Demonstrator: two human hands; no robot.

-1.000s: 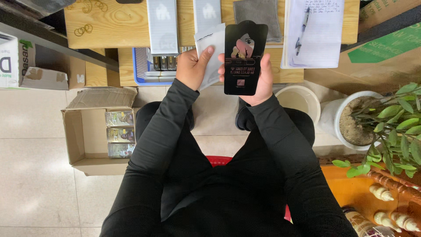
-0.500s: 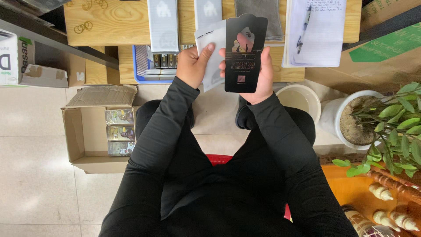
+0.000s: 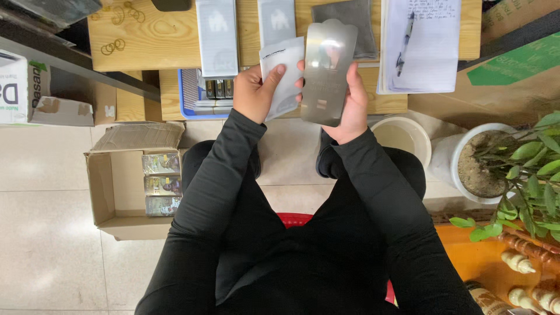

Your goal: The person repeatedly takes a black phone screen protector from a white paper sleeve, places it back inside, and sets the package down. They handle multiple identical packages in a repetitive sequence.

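Note:
My right hand (image 3: 352, 104) grips a flat dark retail package (image 3: 326, 73) with a hang tab, tilted so its glossy face glares grey. My left hand (image 3: 255, 91) pinches a white pouch (image 3: 284, 74) that sits just left of and partly behind the package. Both are held up over the edge of a wooden table (image 3: 156, 35). I am seated, in black sleeves and trousers, on a red seat (image 3: 296, 219).
Two white flat boxes (image 3: 217, 35), a grey cloth (image 3: 350, 17), a notepad with a pen (image 3: 421, 41) and rubber bands (image 3: 114, 45) lie on the table. A blue tray (image 3: 195, 96) sits below. An open cardboard box (image 3: 125, 186) with packets stands left; a bucket (image 3: 402, 137) and potted plant (image 3: 496, 163) right.
The dark package has tilted in my right hand, so its printed face now shows as a grey glare. My left fingers have moved up onto the white pouch.

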